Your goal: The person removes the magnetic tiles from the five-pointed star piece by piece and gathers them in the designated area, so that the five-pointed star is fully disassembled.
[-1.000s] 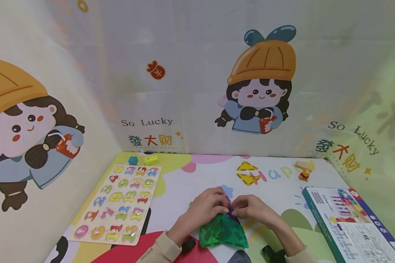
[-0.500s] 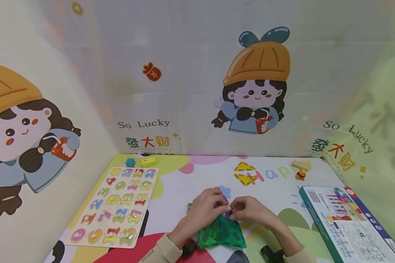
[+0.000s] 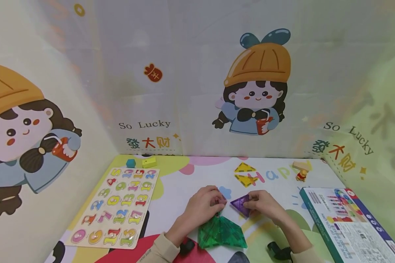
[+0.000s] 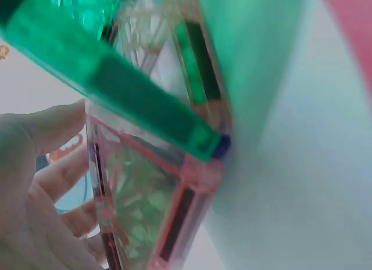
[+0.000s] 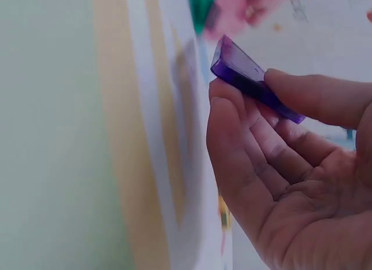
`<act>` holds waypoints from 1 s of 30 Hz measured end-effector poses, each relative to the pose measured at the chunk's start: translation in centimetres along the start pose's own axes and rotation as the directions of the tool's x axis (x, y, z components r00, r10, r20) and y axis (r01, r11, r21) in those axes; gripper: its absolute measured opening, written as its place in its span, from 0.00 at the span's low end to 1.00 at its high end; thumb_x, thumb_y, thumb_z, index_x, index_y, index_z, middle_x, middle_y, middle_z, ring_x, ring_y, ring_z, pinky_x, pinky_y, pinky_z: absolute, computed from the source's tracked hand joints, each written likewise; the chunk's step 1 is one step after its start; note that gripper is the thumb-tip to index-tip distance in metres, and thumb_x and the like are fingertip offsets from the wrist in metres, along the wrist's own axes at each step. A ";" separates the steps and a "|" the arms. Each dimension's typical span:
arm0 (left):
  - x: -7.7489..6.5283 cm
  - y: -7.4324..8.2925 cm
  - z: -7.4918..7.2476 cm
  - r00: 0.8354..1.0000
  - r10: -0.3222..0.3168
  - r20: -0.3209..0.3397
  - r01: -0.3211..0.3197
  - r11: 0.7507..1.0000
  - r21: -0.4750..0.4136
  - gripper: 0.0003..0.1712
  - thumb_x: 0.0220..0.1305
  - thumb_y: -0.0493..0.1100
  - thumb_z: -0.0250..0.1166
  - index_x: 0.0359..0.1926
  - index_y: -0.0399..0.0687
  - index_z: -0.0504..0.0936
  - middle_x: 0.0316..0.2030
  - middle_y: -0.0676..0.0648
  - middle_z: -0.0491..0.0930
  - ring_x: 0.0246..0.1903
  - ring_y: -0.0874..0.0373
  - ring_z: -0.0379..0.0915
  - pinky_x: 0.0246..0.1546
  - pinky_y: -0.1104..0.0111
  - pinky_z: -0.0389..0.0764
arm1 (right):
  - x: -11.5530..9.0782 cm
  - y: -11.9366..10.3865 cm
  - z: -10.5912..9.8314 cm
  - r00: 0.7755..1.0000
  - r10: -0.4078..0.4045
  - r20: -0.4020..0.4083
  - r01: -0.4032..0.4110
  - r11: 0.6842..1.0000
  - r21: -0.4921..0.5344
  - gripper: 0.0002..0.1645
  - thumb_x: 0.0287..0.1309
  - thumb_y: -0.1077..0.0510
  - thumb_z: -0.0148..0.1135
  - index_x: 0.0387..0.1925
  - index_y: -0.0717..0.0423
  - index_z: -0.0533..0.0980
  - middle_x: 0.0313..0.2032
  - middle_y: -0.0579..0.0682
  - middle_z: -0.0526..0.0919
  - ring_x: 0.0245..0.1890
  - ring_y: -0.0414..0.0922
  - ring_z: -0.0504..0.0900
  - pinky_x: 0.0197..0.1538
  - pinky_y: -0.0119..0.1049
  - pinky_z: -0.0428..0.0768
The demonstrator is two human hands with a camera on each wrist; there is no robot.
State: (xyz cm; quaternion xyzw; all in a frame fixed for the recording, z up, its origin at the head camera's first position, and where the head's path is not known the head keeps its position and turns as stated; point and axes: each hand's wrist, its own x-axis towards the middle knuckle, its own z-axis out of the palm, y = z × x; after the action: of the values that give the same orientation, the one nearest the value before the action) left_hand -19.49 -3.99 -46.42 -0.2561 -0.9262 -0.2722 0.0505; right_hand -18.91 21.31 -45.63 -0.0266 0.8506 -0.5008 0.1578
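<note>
Purple triangle tile (image 3: 239, 205) was pinched between thumb and fingers of the right hand (image 3: 264, 206), tilted, in front of the person, apart from the green tiles (image 3: 222, 233). Left hand (image 3: 202, 206) was at the top of those, its thumb and fingers gripping a clear pink tile (image 4: 139, 200) at its edge; fingertips partly hidden. Green tiles stood leaning together. Two yellow triangles (image 3: 245, 167) lay farther back, box (image 3: 358, 223) off to the right.
</note>
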 end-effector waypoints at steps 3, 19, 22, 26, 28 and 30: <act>0.0 -0.4 -0.2 0.997 -0.075 0.016 0.075 0.997 -0.023 0.17 0.62 0.58 0.67 0.50 0.63 0.84 0.60 0.55 0.76 0.60 0.56 0.73 0.54 0.55 0.79 | 0.0 0.7 -1.2 0.996 0.069 -0.059 -0.066 0.996 0.052 0.14 0.61 0.59 0.65 0.29 0.61 0.69 0.30 0.52 0.78 0.27 0.44 0.79 0.34 0.37 0.84; 0.3 -1.5 -0.4 0.981 -0.178 0.074 0.183 0.980 -0.075 0.28 0.60 0.63 0.67 0.62 0.68 0.76 0.60 0.54 0.79 0.59 0.53 0.76 0.48 0.47 0.78 | 0.9 2.3 -3.0 0.952 0.103 -0.288 -0.167 0.964 -0.206 0.24 0.60 0.57 0.67 0.53 0.66 0.73 0.33 0.58 0.83 0.23 0.43 0.80 0.30 0.36 0.80; 0.3 -1.4 -0.5 0.979 -0.187 0.082 0.193 0.979 -0.071 0.30 0.60 0.63 0.67 0.63 0.67 0.76 0.59 0.53 0.80 0.56 0.52 0.77 0.46 0.48 0.78 | 0.6 1.6 -3.1 0.948 0.075 -0.308 -0.169 0.942 -0.292 0.23 0.60 0.55 0.67 0.52 0.64 0.75 0.34 0.57 0.83 0.26 0.45 0.77 0.31 0.36 0.77; 0.3 -1.4 -0.5 0.972 -0.217 0.092 0.222 0.974 -0.047 0.35 0.58 0.66 0.67 0.65 0.64 0.74 0.58 0.50 0.81 0.53 0.52 0.78 0.43 0.51 0.78 | 0.2 0.1 -2.7 0.963 -0.016 -0.270 -0.081 0.935 -0.345 0.21 0.59 0.54 0.67 0.51 0.62 0.78 0.35 0.54 0.84 0.31 0.46 0.76 0.34 0.37 0.76; 0.3 -1.4 -0.6 0.968 -0.231 0.095 0.235 0.972 -0.032 0.36 0.57 0.67 0.67 0.65 0.63 0.74 0.57 0.49 0.81 0.52 0.51 0.78 0.41 0.52 0.78 | 0.2 -0.4 -2.2 0.976 -0.063 -0.209 -0.009 0.944 -0.329 0.19 0.59 0.54 0.67 0.49 0.60 0.79 0.34 0.52 0.84 0.30 0.45 0.77 0.34 0.36 0.76; 0.3 -1.4 -0.6 0.966 -0.239 0.097 0.242 0.970 -0.021 0.38 0.57 0.68 0.67 0.66 0.62 0.74 0.57 0.48 0.81 0.52 0.51 0.79 0.42 0.51 0.79 | 0.3 -0.8 -1.5 0.987 -0.102 -0.128 0.061 0.955 -0.290 0.18 0.59 0.55 0.67 0.49 0.59 0.80 0.33 0.50 0.83 0.30 0.44 0.77 0.33 0.35 0.75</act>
State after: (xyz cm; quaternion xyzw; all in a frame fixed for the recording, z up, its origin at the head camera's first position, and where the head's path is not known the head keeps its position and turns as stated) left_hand -20.47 -5.13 -46.50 -0.1553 -0.9471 -0.2793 -0.0304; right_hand -19.74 22.09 -44.38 -0.0485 0.9212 -0.3796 0.0708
